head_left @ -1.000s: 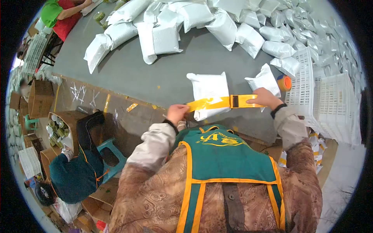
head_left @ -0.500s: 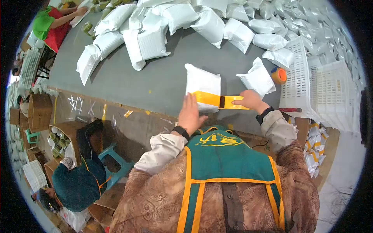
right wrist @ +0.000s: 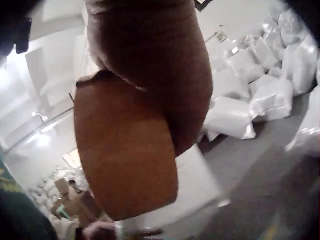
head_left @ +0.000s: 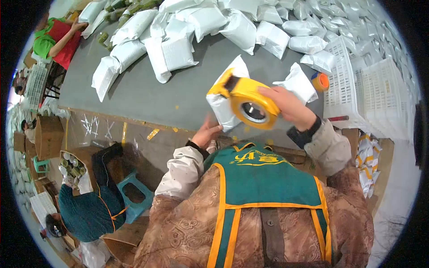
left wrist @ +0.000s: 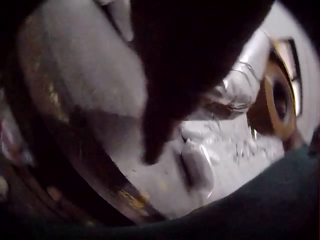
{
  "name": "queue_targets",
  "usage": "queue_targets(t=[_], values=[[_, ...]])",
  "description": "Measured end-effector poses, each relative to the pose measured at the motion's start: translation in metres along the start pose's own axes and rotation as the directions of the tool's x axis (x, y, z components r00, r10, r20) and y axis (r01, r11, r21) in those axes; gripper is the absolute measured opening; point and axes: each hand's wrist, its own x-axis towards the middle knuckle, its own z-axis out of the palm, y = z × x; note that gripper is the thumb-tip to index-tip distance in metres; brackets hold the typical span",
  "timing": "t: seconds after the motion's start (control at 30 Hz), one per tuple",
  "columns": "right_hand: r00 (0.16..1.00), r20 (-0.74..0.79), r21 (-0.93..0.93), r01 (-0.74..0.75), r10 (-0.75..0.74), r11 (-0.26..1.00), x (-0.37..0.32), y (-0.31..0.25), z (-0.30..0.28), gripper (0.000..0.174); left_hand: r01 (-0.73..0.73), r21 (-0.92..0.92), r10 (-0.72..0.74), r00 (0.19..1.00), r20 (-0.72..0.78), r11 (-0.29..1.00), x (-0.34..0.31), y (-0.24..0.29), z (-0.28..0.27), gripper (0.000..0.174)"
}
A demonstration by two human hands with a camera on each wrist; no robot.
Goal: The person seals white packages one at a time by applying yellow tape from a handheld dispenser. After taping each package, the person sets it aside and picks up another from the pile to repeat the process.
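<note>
Above the table, the right hand (head_left: pixel 288 107) grips a yellow tape roll (head_left: pixel 263 88) in a dispenser with a dark end. That end lies against a white package (head_left: pixel 222 111), which is tilted and has yellow tape across its upper part. The left hand (head_left: pixel 206 135) is at the package's lower left, with one fingertip touching its bottom end. In the left wrist view this hand (left wrist: pixel 175 75) is a dark shape with fingers extended, near the roll (left wrist: pixel 272 110). In the right wrist view the roll (right wrist: pixel 125 145) hangs under the right hand (right wrist: pixel 155 65) and covers part of the package (right wrist: pixel 192 185).
White packages (head_left: pixel 178 51) lie heaped along the table's far side. A smaller package (head_left: pixel 297 85), an orange tape roll (head_left: pixel 320 82) and white crates (head_left: pixel 344 89) stand on the right. Two people work on the left, near an open carton (head_left: pixel 82 154) and a blue stool (head_left: pixel 134 194).
The right hand has brought the roll left and up over the package, which has tilted. The left hand has slid from the package's taped side down to its bottom end.
</note>
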Motion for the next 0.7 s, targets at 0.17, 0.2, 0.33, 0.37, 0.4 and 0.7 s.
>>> queue_targets(t=[0.17, 0.2, 0.33, 0.37, 0.4, 0.7], values=[[0.995, -0.073, -0.382, -0.094, 0.071, 0.919, 0.056, 0.024, 0.028, 0.067, -0.414, 0.799, 0.738, 0.673, -0.054, 0.436, 0.016, 0.027, 0.014, 0.104], [0.997, -0.075, -0.489, -0.061, 0.028, 0.87, 0.06, 0.025, 0.031, 0.066, -0.357, 0.847, 0.737, 0.674, -0.058, 0.393, 0.025, 0.032, 0.014, 0.095], [0.998, -0.028, -0.746, 0.022, -0.064, 0.666, 0.046, 0.004, 0.033, 0.075, -0.389, 0.7, 0.681, 0.707, -0.19, 0.599, 0.059, 0.032, -0.015, 0.053], [0.998, 0.0, -0.775, 0.042, -0.067, 0.63, 0.044, 0.004, 0.029, 0.08, -0.347, 0.693, 0.657, 0.714, -0.241, 0.632, 0.056, 0.034, -0.021, 0.049], [0.971, 0.024, -0.829, 0.152, -0.237, 0.538, 0.033, 0.014, 0.019, 0.073, -0.304, 0.685, 0.633, 0.716, -0.294, 0.662, 0.052, 0.037, -0.03, 0.045], [0.988, -0.152, -0.908, -0.133, -0.017, 0.398, 0.011, 0.12, -0.042, 0.064, -0.177, 0.663, 0.377, 0.911, -0.17, 0.728, 0.055, 0.037, -0.078, 0.034]])
